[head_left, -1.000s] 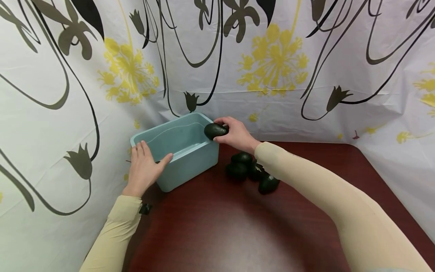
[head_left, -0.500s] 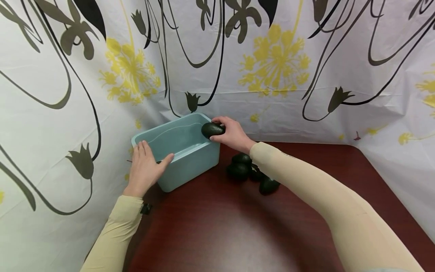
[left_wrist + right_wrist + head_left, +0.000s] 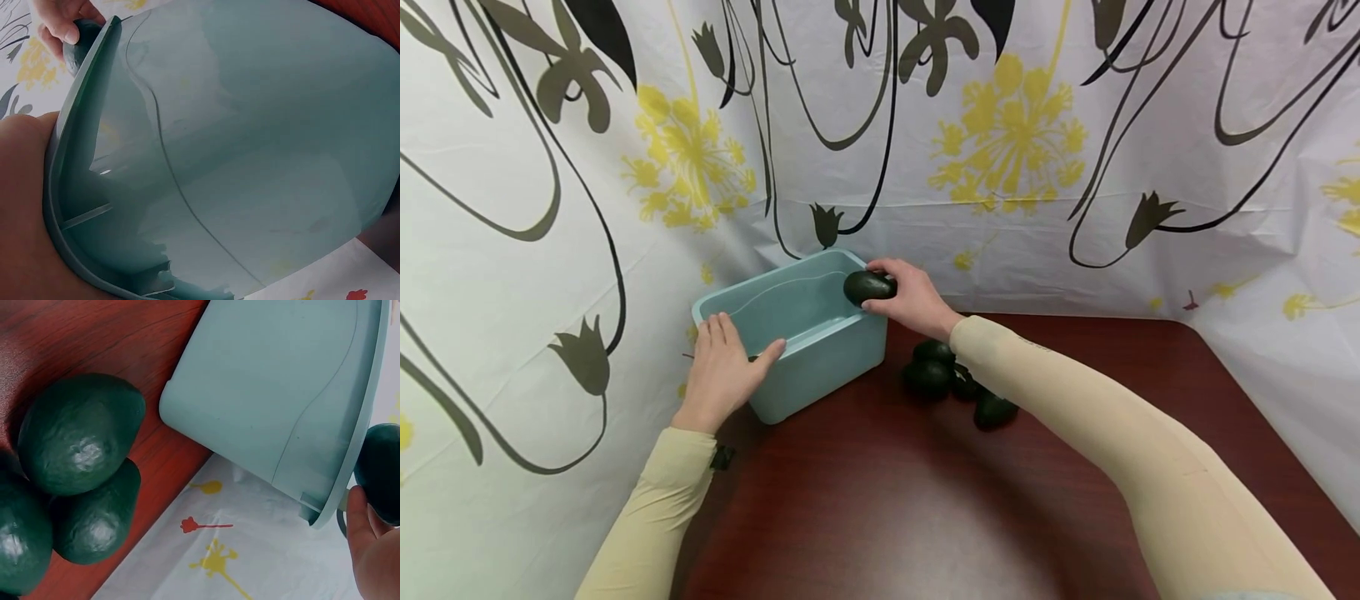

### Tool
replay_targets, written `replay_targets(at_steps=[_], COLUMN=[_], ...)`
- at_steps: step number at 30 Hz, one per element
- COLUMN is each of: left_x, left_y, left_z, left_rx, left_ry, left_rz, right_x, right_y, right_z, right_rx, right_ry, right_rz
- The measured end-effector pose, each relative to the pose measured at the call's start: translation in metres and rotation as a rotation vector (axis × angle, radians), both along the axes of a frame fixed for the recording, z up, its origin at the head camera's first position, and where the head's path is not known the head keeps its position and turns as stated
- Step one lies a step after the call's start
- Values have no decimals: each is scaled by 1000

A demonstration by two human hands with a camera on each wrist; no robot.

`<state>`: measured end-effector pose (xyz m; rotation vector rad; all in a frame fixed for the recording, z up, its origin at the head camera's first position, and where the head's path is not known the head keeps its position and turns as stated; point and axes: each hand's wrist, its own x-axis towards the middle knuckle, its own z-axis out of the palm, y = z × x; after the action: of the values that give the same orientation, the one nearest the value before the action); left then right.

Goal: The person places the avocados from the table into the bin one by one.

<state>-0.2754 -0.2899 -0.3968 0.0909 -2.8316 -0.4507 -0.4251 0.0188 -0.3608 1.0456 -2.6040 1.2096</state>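
Observation:
A light teal plastic bin point(image 3: 820, 375) stands on the table toward the back left, its visible inside bare. My left hand point(image 3: 718, 375) rests over the bin's near left corner, thumb along the front rim and fingers spread across the left rim. Above the bin's right rim, my right hand point(image 3: 917, 298) holds a dark green avocado point(image 3: 869, 288) between fingers and thumb. In the right wrist view that avocado point(image 3: 381, 472) overlaps the rim. Several more avocados point(image 3: 927, 379) lie grouped on the table under my right forearm, partly hidden by the sleeve.
The dark red-brown table point(image 3: 880, 500) runs forward to a white curtain point(image 3: 1015, 250) with grey and yellow flower prints, which hangs behind and to the left. The bin's back left side stands close to the curtain. A small black device point(image 3: 722, 457) sits at my left wrist.
My right hand has shifted slightly left with the avocado over the bin's right rim, then held nearly still. The left hand keeps its place on the bin.

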Motion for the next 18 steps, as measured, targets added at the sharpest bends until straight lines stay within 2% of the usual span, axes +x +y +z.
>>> replay_targets(at_steps=[10, 18], left_x=[-2, 0], left_y=[1, 1], left_z=[1, 2], left_rx=[-7, 14], left_ry=[-34, -39], left_rz=[-10, -8], right_x=[1, 6], right_y=[4, 16], right_z=[-3, -6], right_rx=[-34, -25], right_ry=[-54, -41], right_rz=[48, 37])
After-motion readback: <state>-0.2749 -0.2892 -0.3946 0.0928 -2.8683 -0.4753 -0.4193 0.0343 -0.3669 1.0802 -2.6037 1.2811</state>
